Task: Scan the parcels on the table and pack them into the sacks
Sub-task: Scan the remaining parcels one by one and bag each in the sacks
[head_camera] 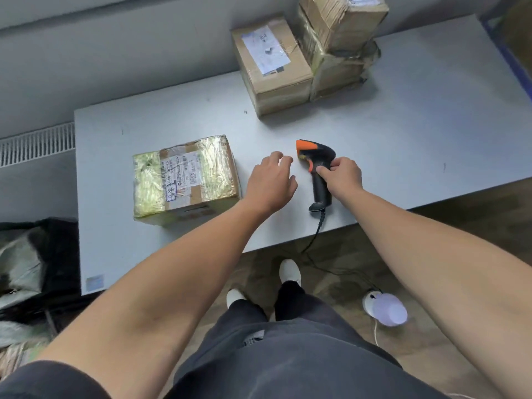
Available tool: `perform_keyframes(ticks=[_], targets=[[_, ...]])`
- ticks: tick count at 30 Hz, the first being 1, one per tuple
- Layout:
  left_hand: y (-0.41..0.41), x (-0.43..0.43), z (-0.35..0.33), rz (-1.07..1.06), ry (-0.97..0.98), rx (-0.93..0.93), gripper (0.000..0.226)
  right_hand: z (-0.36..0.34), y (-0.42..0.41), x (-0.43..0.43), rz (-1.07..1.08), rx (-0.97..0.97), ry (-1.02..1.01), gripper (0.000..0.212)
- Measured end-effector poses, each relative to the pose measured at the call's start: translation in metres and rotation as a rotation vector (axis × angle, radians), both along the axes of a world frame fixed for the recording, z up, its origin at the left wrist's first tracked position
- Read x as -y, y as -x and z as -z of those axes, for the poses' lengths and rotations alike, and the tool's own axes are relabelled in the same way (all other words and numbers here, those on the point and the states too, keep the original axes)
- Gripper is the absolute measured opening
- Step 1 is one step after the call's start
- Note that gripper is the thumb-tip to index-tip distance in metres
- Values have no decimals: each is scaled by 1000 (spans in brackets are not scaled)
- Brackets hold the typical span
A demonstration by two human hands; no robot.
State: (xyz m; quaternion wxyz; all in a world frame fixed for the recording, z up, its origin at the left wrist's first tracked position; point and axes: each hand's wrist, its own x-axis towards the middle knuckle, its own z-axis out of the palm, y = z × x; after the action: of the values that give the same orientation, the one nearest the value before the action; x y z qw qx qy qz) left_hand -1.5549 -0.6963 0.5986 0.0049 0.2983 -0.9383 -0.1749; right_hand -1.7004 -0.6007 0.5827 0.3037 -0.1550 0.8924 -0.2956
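Observation:
A taped cardboard parcel point(184, 180) with a white label on top sits on the grey table point(417, 133) at the front left. A black and orange barcode scanner point(318, 168) lies on the table right of it, its cable trailing off the front edge. My right hand point(344, 175) grips the scanner's handle near the trigger. My left hand point(272, 182) hovers over the table between the parcel and the scanner, fingers loosely spread, holding nothing. Three more cardboard parcels stand at the back: one labelled point(270, 64), and two stacked point(339, 38).
A dark sack point(34, 260) lies open on the floor left of the table. A white and lilac object point(385, 308) with a cord lies on the floor at the right. My feet stand at the table's front edge. A blue frame point(506, 50) borders the far right.

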Motion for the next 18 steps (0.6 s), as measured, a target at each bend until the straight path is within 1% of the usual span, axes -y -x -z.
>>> perform_keyframes(ticks=[1,3,5,7,9,11,13,15,18], targets=[[2,1,-1,-6,4,0,42,0,3,1,-16,8,-27,23],[7,4,-5,-22,10,-13,42,-8,9,4,-47,7,-101,31],[11,9,-11,-41,22,-39,41,-22,16,9,-130,-66,-258,30],[13,15,-19,-66,44,-67,39,-41,21,17,-274,-162,-416,26],[12,24,-27,-104,69,-103,37,-59,23,32,-388,-236,-465,21],[7,34,-35,-151,104,-149,35,-73,19,54,-451,-323,-402,27],[-3,44,-42,-215,143,-170,34,-85,6,76,-496,-365,-260,32],[-18,54,-48,-299,159,-175,35,-91,-14,94,-531,-333,-107,37],[-53,66,-52,-456,174,-173,37,-90,-48,113,-581,-242,42,58]])
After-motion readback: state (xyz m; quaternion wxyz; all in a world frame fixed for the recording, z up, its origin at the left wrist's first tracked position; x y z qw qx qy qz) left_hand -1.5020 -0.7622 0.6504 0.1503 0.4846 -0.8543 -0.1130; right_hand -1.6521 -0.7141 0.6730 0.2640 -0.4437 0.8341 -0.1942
